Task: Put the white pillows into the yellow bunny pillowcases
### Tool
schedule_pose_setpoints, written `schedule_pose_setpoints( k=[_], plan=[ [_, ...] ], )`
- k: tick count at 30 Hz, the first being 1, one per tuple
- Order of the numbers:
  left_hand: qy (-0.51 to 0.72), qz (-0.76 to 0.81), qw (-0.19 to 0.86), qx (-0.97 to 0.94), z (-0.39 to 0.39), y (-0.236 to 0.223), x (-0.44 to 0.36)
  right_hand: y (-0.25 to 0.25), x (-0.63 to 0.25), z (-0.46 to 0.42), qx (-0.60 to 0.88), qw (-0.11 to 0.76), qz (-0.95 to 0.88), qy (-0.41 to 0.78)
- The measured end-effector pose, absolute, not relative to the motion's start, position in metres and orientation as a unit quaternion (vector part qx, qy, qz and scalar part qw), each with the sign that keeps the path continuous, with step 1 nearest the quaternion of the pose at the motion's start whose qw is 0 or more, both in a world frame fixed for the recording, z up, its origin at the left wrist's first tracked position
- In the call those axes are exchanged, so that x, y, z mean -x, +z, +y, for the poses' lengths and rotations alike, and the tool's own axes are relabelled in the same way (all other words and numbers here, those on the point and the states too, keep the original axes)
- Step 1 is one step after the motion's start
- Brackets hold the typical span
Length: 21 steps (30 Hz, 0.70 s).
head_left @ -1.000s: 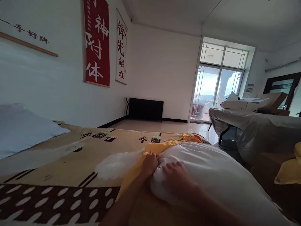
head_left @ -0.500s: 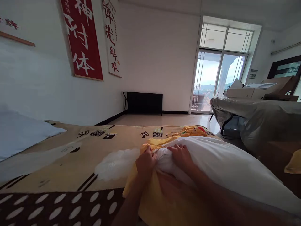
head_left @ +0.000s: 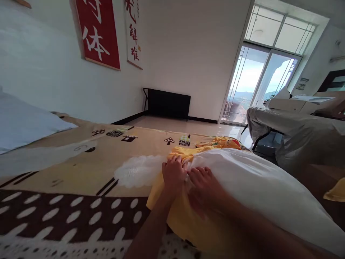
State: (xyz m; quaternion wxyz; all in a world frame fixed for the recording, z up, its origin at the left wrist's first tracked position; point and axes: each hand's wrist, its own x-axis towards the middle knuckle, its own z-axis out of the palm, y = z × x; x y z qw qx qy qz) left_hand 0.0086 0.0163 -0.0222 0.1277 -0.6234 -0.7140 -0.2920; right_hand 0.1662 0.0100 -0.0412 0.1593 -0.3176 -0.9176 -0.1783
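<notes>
A plump white pillow (head_left: 253,180) lies on the right of the bed, its near end at the opening of a yellow pillowcase (head_left: 161,194). My left hand (head_left: 174,172) is closed on the pillowcase's edge, knuckles up. Close beside it, my right hand (head_left: 205,185) has its fingers curled into the pillow's end; the fingertips sink out of sight in the white cloth. More of the yellow cloth is bunched along the pillow's far side and hangs down below my wrists.
Under everything spreads a beige and brown patterned blanket (head_left: 88,172). Another white pillow (head_left: 29,120) rests at the left. A black folded panel (head_left: 168,104) leans at the far wall. On the right stands a plastic-covered table (head_left: 296,126) with boxes; a yellow cloth (head_left: 335,190) shows at the right edge.
My right hand has drawn closer to the left and pressed deeper into the pillow's end. My left hand has turned more over the pillowcase edge. The view has tilted downward.
</notes>
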Motion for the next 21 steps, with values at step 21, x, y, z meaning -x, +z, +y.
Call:
schedule_pose_setpoints(
  k=[21],
  plan=[
    [-0.199,-0.493,0.105,0.841,0.005,-0.057,-0.052,0.013,-0.189,0.092,0.354,0.140,-0.923,-0.054]
  ],
)
